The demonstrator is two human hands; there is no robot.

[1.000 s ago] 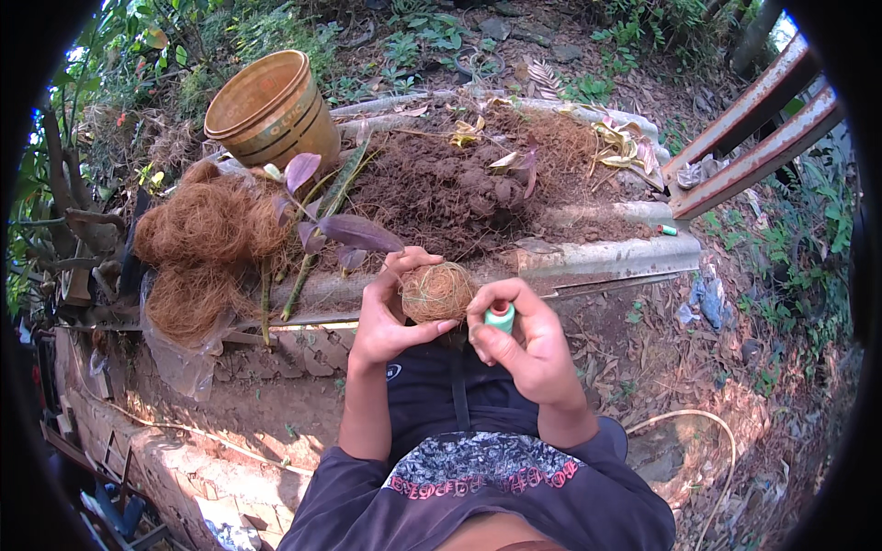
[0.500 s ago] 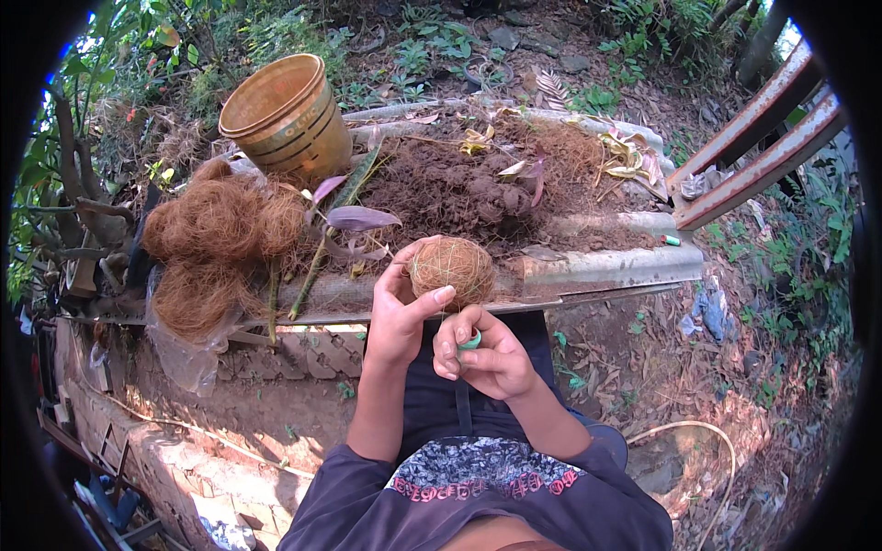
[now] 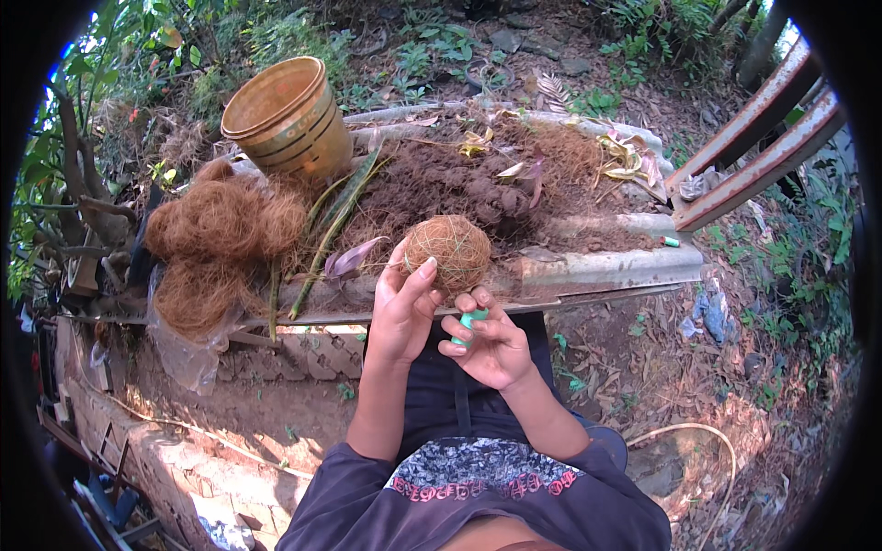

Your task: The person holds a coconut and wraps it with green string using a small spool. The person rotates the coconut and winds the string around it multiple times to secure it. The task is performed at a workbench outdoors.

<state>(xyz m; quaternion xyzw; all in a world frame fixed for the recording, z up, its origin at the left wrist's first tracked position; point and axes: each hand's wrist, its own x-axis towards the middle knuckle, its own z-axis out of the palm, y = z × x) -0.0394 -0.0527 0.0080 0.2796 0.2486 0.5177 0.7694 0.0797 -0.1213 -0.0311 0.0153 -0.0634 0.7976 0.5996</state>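
My left hand (image 3: 401, 317) holds a round ball of brown coconut fibre (image 3: 448, 252), its fingers behind it and the thumb against its near side. Thin green thread criss-crosses the ball. Just below it, the curled fingers of my right hand (image 3: 496, 347) grip a small green thread spool (image 3: 470, 323). Beyond the ball lies a heap of dark, crumbly soil (image 3: 432, 184). Purple leaves (image 3: 351, 261) and long green stems (image 3: 333, 241) rest left of my left hand, and what their lower parts join is hard to see.
Loose coconut fibre (image 3: 220, 225) is piled at the left, partly on a clear plastic bag (image 3: 184, 354). A yellow-brown bucket (image 3: 303, 138) leans behind it. Another small green spool (image 3: 670, 241) lies on the right end of the corrugated sheet (image 3: 616, 268). Rusty metal bars (image 3: 753, 147) rise at the right.
The fibre ball has risen slightly and turned in my left hand. My right fingers have shifted, showing more of the spool. The purple leaves have dropped lower, nearer the sheet's front edge.
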